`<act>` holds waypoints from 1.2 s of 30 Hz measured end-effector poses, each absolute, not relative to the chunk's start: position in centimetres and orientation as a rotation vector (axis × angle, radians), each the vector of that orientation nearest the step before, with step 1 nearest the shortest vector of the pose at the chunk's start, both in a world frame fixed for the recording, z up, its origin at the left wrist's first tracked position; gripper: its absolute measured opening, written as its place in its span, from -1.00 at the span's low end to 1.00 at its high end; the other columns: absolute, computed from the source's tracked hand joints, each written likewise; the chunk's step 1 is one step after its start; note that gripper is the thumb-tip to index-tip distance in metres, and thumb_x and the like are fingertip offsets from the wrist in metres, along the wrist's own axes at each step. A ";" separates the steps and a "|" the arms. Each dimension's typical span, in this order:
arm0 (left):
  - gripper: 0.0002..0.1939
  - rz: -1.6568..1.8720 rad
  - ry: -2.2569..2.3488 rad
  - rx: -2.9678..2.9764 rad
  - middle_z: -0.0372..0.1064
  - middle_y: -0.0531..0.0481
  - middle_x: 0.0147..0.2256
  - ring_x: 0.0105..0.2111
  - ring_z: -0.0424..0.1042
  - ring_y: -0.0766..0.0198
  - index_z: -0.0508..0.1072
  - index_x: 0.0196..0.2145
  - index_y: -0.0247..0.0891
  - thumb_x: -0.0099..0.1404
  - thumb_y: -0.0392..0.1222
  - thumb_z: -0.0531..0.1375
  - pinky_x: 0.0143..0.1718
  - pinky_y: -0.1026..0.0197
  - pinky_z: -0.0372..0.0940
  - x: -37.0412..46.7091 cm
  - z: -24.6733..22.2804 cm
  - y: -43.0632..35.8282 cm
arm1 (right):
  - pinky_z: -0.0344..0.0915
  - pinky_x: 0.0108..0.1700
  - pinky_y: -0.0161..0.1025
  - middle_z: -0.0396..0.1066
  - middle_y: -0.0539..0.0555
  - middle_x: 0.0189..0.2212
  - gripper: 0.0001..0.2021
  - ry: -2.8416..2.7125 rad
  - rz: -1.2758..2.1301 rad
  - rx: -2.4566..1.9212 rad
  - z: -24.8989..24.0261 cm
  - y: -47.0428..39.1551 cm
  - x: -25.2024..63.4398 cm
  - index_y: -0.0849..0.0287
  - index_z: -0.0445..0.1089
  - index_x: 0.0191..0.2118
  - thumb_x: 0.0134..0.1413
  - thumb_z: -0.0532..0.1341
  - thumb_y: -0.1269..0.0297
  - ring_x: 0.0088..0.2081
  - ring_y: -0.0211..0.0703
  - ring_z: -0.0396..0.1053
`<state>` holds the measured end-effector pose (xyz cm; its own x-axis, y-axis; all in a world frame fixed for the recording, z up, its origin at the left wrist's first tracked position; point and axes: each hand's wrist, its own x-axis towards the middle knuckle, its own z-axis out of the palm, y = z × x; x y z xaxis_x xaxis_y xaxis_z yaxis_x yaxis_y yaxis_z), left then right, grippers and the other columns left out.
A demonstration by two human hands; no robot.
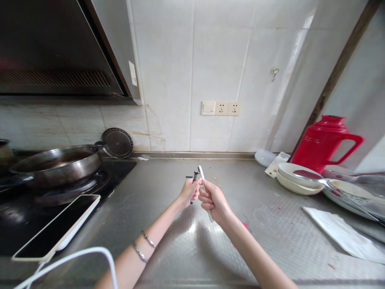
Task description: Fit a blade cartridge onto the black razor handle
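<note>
Both my hands meet above the middle of a steel countertop (192, 241). My left hand (189, 192) grips a small dark tool (195, 176) whose black tip sticks up past the fingers. My right hand (212, 200) is closed around a thin white stick-shaped object (202, 175); its upper end points up beside the dark tool and its lower end shows below the fist. The two objects touch or nearly touch at their tops. Two bracelets (144, 245) sit on my left forearm.
A steel pan (57, 164) sits on the black stove at left, with a phone (57, 226) and white cable (75, 257) near the front. A red thermos jug (323, 142), stacked bowls (296, 176) and a white sheet (343, 235) lie at right. Wall sockets (221, 108) are behind.
</note>
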<state>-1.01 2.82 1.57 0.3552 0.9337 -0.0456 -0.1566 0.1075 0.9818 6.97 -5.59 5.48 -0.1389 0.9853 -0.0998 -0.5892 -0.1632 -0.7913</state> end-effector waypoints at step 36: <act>-0.53 1.030 0.694 1.099 -0.14 0.29 -0.73 -0.80 -0.18 0.59 0.01 -0.61 -0.21 0.00 0.08 0.24 -0.81 0.44 -0.32 -2.9 2.6 4.2 | 0.24 -0.53 -0.32 0.22 -0.02 -0.74 -0.69 -1.319 0.737 -1.611 2.9 -1.1 13.3 0.23 0.35 -0.60 -0.06 0.15 0.09 -0.64 -0.26 0.27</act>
<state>-2.87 4.24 2.63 0.3899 0.9203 0.0312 -0.3173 0.1024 0.9428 13.34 -1.10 2.87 0.2536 0.9630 0.0913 0.4270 -0.0268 -0.9039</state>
